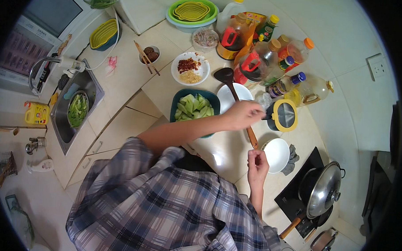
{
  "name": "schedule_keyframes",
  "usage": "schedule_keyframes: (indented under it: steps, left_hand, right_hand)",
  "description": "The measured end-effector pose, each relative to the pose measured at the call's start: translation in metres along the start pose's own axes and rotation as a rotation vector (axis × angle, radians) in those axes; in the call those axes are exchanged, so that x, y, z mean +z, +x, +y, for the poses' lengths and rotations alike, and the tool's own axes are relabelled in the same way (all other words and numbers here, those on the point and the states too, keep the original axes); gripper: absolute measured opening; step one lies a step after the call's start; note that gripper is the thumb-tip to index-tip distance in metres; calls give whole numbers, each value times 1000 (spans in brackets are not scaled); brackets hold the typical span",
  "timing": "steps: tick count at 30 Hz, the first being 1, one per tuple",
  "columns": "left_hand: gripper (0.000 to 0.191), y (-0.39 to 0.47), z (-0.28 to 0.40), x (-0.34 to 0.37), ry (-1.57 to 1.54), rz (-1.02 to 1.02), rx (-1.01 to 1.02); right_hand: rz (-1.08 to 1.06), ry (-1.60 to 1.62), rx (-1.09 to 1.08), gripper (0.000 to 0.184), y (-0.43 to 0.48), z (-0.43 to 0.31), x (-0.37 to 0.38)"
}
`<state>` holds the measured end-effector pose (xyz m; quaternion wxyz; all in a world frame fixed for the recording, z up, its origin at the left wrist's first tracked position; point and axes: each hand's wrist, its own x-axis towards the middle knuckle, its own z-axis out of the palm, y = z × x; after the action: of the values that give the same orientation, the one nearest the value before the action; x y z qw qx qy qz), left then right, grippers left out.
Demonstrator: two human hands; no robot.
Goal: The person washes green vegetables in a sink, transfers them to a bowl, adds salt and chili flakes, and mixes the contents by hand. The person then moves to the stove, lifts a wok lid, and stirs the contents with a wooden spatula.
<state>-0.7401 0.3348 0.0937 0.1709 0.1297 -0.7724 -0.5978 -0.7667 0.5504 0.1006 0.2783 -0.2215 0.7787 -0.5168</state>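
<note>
My left hand reaches across the counter, its fingers curled and blurred. It hangs over a dark ladle with a wooden handle, beside a grey container with a yellow-rimmed lid. Whether it grips anything cannot be told. My right hand is closer to my body, fingers curled in with nothing visible in them, just left of an empty white bowl. Under my left forearm stands a teal basin of cut green vegetable pieces. Another white bowl lies partly beneath the ladle.
A plate of chopped garlic and red chili and seasoning bottles stand at the back. Right is a lidded wok on a black cooktop. Left, a sink holds a bowl of leafy greens. Chopsticks rest on a small bowl.
</note>
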Motion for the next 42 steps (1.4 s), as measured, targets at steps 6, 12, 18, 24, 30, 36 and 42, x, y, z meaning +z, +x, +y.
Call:
schedule_keyframes:
  steps: [6,12,18,24,30,36,42]
  left_hand:
    - [21,-94,-77,-152,-76,571,-437]
    - [38,-92,-161,-197,-331,603,-707]
    - [30,-64,-179,-189,-505,527,-697]
    - [29,-50,-170,-188,-535,583,-622]
    - [31,-71,-116,-215,-506,502,-461]
    - [28,-121,-63,-230,-426,370,-427]
    - [23,-165,-38,-221,-428,297,-346]
  right_hand:
    - [-134,-192,-97,19,25,-30,61]
    - [-141,-192,-171,28,27,-42,115]
    - [-53,-244,-232,32,21,-52,142]
    - [56,-286,-145,28,14,-62,142]
    - [31,-308,-317,30,34,-82,143]
    - [-174,-384,-556,39,59,-130,161]
    - [-435,-545,-757,47,61,-149,176]
